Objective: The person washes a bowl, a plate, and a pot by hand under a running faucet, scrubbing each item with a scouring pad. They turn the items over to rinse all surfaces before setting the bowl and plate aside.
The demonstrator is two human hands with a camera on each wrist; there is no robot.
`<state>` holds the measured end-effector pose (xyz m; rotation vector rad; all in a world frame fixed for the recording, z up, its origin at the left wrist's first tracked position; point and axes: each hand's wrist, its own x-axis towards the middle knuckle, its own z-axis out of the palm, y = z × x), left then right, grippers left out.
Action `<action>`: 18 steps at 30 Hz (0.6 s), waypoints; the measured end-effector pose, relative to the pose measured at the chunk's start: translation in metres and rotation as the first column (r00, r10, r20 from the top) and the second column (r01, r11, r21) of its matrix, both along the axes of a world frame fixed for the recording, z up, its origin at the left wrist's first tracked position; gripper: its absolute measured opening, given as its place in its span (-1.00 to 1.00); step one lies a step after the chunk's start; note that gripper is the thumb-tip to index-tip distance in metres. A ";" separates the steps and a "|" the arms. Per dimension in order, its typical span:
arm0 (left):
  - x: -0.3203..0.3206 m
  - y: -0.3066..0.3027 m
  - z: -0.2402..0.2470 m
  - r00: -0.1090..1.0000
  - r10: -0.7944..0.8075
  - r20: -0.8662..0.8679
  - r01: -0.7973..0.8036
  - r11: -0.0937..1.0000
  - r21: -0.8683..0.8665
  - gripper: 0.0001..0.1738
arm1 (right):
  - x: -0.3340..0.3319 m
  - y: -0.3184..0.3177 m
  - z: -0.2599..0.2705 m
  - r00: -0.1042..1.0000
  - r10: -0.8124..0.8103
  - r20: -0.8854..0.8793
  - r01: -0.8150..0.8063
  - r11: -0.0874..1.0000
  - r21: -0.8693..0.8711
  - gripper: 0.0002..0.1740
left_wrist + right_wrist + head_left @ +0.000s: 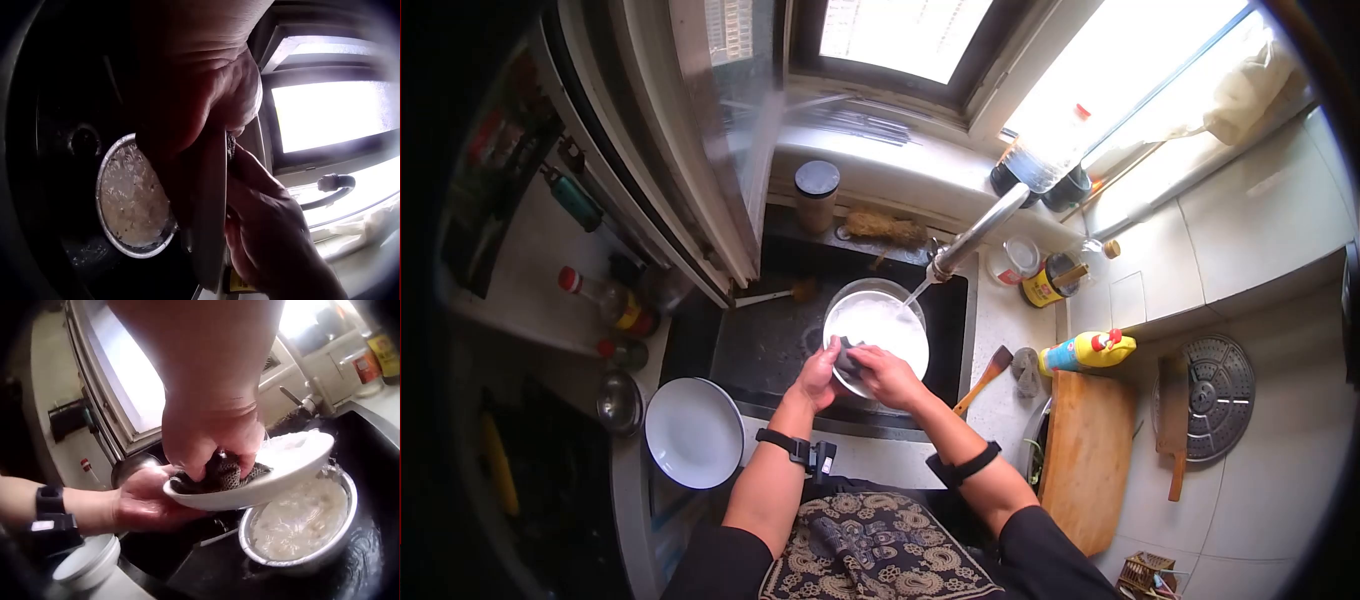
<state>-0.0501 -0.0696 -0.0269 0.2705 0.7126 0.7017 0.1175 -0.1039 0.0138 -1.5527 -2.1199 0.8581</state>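
My left hand [818, 378] grips a white plate [885, 325] at its near edge, over the sink [745, 350]. In the right wrist view the plate [294, 464] is tilted, with the left hand's palm [147, 499] beneath its rim. My right hand [885, 375] pinches a dark mesh scrubbing cloth [226, 472] and presses it on the plate's upper face. Below the plate a metal basin [306, 570] holds cloudy water. A thin stream runs from the faucet [975, 235] onto the plate's far side.
Left of the sink stands a white bowl [693, 432]. A wooden spatula [985, 380], a yellow bottle [1090, 350] and a cutting board [1090, 450] are on the right. A lidded jar [816, 190] stands behind the sink, and a long-handled brush [765, 298] lies inside.
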 end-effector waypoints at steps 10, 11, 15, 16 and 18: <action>0.005 -0.005 0.015 0.999 0.009 -0.048 -0.004 0.995 0.097 -0.48 | 0.029 0.045 -0.010 0.781 -0.335 0.527 0.226 0.938 0.262 -0.78; 0.005 -0.006 0.015 0.998 0.043 -0.053 -0.037 0.992 0.117 -0.48 | 0.033 0.037 -0.016 0.757 -0.334 0.562 0.267 0.943 0.200 -0.78; 0.007 -0.008 -0.009 0.985 0.160 -0.057 -0.148 0.973 0.177 -0.48 | 0.032 0.000 -0.032 0.768 -0.259 0.586 0.315 0.949 0.007 -0.66; 0.009 -0.008 -0.007 0.981 0.178 -0.071 -0.163 0.969 0.184 -0.48 | 0.023 -0.007 -0.016 0.813 -0.210 0.543 0.262 0.965 -0.019 -0.64; 0.010 -0.008 -0.003 0.979 0.191 -0.069 -0.177 0.971 0.162 -0.48 | 0.003 -0.018 -0.002 0.879 -0.196 0.434 0.250 0.966 -0.069 -0.62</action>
